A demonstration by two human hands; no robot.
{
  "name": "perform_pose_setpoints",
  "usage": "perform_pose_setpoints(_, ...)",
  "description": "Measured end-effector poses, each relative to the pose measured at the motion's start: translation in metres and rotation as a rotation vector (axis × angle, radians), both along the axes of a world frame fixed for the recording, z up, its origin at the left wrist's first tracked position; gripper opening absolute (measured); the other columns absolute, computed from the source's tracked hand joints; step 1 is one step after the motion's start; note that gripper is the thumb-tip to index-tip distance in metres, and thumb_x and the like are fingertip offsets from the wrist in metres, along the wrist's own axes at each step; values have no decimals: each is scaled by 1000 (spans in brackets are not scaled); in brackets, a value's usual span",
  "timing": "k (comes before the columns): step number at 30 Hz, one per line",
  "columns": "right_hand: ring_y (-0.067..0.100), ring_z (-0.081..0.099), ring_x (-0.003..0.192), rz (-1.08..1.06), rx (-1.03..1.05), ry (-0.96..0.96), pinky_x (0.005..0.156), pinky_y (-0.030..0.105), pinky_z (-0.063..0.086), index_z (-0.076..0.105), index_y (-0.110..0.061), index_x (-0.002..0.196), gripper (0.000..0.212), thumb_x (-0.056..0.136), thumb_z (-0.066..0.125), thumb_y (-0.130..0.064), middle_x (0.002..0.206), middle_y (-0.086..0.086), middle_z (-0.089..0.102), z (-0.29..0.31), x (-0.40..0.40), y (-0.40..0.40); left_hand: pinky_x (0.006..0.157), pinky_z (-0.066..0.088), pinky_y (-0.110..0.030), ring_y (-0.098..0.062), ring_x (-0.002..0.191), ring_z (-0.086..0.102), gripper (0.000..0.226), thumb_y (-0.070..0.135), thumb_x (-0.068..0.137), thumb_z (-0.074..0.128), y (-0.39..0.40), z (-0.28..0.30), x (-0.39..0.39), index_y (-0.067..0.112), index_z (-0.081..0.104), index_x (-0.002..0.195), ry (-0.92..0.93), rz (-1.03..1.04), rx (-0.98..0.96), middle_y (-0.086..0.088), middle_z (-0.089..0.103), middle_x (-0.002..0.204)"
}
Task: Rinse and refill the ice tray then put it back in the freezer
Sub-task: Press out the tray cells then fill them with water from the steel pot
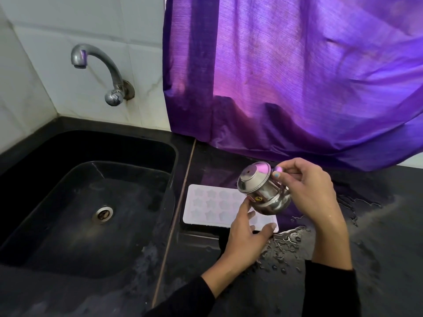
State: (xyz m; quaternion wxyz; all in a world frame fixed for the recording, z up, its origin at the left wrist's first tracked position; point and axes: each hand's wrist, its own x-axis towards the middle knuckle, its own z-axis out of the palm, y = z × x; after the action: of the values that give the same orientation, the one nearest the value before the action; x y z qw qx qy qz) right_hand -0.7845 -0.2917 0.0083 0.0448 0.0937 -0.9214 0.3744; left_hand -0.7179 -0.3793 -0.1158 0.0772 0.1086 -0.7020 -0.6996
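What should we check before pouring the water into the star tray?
1. Ice tray lies flat on the counter: ok.
2. Steel pot is over the tray: ok.
3. Right hand grips the pot: ok.
4. Left hand steadies the tray edge, one fingertip on the pot: ok.
5. Water inside the pot: cannot tell.
6. Counter is dry: not ok, puddles beside the tray.

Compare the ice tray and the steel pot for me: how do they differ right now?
The ice tray is white, flat and lies on the black counter beside the sink; the steel pot is shiny, round and held in the air above the tray. The tray lies level with its star-shaped cups facing up; the pot is tilted over. The right hand grips the pot, while the left hand rests at the tray's near edge.
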Motion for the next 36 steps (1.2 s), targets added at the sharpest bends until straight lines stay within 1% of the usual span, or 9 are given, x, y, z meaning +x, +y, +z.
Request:
perform_pose_setpoints(7,10,63,89,28,81,-11,83,39,48,65,-34,85,6,83,69,-38,83,-16,68,1,0,-14,94,38,-15,-2,128,42,58,32,93,56,-2,-4,2,34,29,145,10,17,43,19,46,139)
perform_pose_setpoints(10,11,63,89,45,104,-18,82,38,47,65,-33,86,7,83,68,-38,83,-16,68,1,0,-19,95,37,-16,-1,128,43,52,37,95,50,-4,-7,2,36,31,143,11,25,40,20,49,137)
perform_pose_setpoints(12,11,63,88,55,126,-12,81,36,47,65,-33,87,6,84,68,-38,82,-17,68,1,0,-23,93,36,-11,-1,127,44,49,37,97,46,-5,-9,1,35,31,144,8,34,32,19,49,137)
perform_pose_setpoints(14,11,63,87,60,141,-6,80,37,48,64,-34,86,6,84,67,-38,81,-17,68,1,0,-26,91,34,-8,-2,127,45,49,37,98,45,-6,-11,0,34,31,144,1,41,34,18,50,137)
perform_pose_setpoints(18,11,63,87,63,165,3,81,37,48,63,-34,86,5,84,67,-38,81,-17,68,0,0,-29,92,36,-11,-2,126,47,55,47,91,43,-6,-13,-2,35,33,143,-4,55,33,17,51,136)
perform_pose_setpoints(22,12,62,87,62,179,8,80,38,48,63,-35,86,4,85,66,-37,81,-17,67,-1,-1,-31,92,37,-12,-2,125,47,57,50,89,43,-7,-15,-3,34,33,143,-9,57,44,16,52,136)
perform_pose_setpoints(26,13,63,88,52,187,6,82,39,48,63,-35,86,3,85,66,-37,82,-17,68,-3,-1,-32,91,37,-9,-3,125,47,54,47,91,43,-8,-15,-3,33,34,142,-12,57,39,15,52,135)
perform_pose_setpoints(31,11,62,86,56,187,-1,78,35,45,63,-35,85,4,85,65,-37,82,-17,67,-5,-1,-31,83,35,0,-4,125,47,44,34,99,45,-9,-15,-2,31,35,141,-17,50,28,14,52,134)
perform_pose_setpoints(36,10,62,86,49,153,-20,78,34,44,63,-35,85,4,85,66,-37,83,-18,67,-4,-1,-27,89,35,-8,-1,127,44,45,34,99,45,-9,-13,-1,35,32,143,-11,44,43,15,51,136)
